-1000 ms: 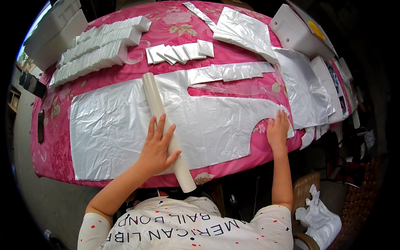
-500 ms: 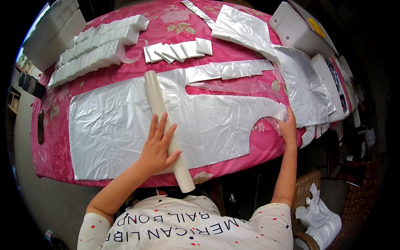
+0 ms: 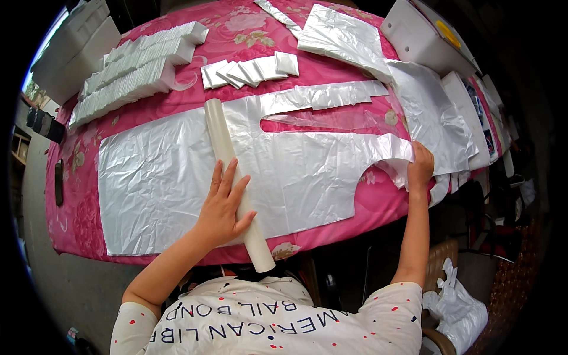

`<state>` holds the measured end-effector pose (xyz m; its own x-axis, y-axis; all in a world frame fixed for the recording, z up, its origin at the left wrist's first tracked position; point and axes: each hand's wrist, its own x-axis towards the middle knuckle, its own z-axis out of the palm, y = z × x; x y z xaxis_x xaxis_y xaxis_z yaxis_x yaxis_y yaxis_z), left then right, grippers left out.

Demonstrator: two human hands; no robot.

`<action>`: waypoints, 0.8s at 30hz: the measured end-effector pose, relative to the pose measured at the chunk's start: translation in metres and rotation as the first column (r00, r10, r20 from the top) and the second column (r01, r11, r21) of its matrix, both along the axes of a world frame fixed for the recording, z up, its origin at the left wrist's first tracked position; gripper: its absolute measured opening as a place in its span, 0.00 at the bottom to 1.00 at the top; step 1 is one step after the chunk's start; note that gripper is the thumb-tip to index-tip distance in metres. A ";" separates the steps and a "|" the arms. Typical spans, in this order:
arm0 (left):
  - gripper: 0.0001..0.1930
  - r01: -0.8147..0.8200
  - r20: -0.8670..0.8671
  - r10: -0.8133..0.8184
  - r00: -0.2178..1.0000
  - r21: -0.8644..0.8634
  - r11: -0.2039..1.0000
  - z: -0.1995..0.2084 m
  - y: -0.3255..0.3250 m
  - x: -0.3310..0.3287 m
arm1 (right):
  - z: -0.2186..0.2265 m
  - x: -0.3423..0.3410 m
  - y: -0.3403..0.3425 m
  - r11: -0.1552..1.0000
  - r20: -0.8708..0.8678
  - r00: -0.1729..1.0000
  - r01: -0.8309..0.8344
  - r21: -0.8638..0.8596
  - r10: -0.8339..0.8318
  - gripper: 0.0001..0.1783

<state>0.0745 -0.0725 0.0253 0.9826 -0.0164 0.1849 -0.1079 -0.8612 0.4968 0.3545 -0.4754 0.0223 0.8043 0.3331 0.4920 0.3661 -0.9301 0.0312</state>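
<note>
From the head camera I see my left hand (image 3: 222,204) lying flat, fingers spread, on the cream-coloured tube (image 3: 236,180), pressing it down on the silvery plastic sheet (image 3: 160,177) rather than closing round it. The tube's long axis runs from the far middle of the pink flowered tablecloth (image 3: 77,219) back toward my chest and slightly to my right, with its near end jutting past the table edge; my left hand sits on the near half of it. The sheet is spread flat under and to both sides of the tube, with its long side across me, left to right. My right hand (image 3: 420,168) is well apart from the tube, out at the sheet's right-hand end, fingers curled on the lifted corner strap of the plastic near the table's edge; I judge it a light pinch, though the fingertips are hidden by the film. So the tube lies directly under the left hand, and the sheet's free end lies under the right. Beyond the sheet sit stacks of folded white packets (image 3: 127,74), a short row of folded squares (image 3: 251,71), and more crumpled plastic sheets (image 3: 426,112) to the right.
</note>
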 end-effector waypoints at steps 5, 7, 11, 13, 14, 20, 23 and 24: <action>0.32 0.009 -0.018 -0.009 1.000 -0.002 1.000 0.001 0.000 0.002 | 0.013 -0.029 -0.016 0.732 -0.038 0.835 0.459 -0.503 -0.549 0.29; 0.33 -0.003 0.004 0.003 1.000 -0.022 1.000 -0.002 -0.003 0.003 | 0.024 -0.049 0.009 0.798 -0.212 0.840 0.351 -0.490 -0.500 0.32; 0.36 -0.010 -0.006 0.010 1.000 -0.023 1.000 -0.002 -0.004 0.001 | 0.034 -0.101 0.107 0.968 -0.269 0.948 -0.214 -0.131 0.173 0.32; 0.35 -0.002 -0.014 0.002 1.000 0.003 1.000 -0.001 -0.006 0.002 | 0.025 -0.128 0.154 0.821 -0.349 0.743 -0.515 0.248 0.571 0.32; 0.35 -0.002 -0.017 0.003 1.000 0.018 1.000 0.000 -0.006 0.004 | 0.016 -0.142 0.176 0.767 -0.383 0.666 -0.580 0.275 0.641 0.33; 0.33 0.007 -0.027 -0.007 1.000 0.025 1.000 0.003 -0.012 0.007 | -0.018 -0.131 0.193 0.752 -0.426 0.638 -0.633 0.184 0.641 0.33; 0.33 0.002 -0.026 -0.002 1.000 0.021 1.000 0.002 -0.011 0.005 | -0.027 -0.089 0.146 0.861 -0.349 0.789 -0.491 0.136 0.505 0.30; 0.32 0.003 -0.023 -0.003 1.000 0.023 1.000 0.003 -0.011 0.004 | -0.031 -0.075 0.125 0.896 -0.328 0.834 -0.413 0.160 0.443 0.29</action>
<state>0.0787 -0.0838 0.0283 0.9866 -0.0233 0.1614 -0.0990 -0.8723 0.4789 0.2800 -0.3505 -0.0091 0.7130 0.6560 0.2477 0.7012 -0.6715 -0.2397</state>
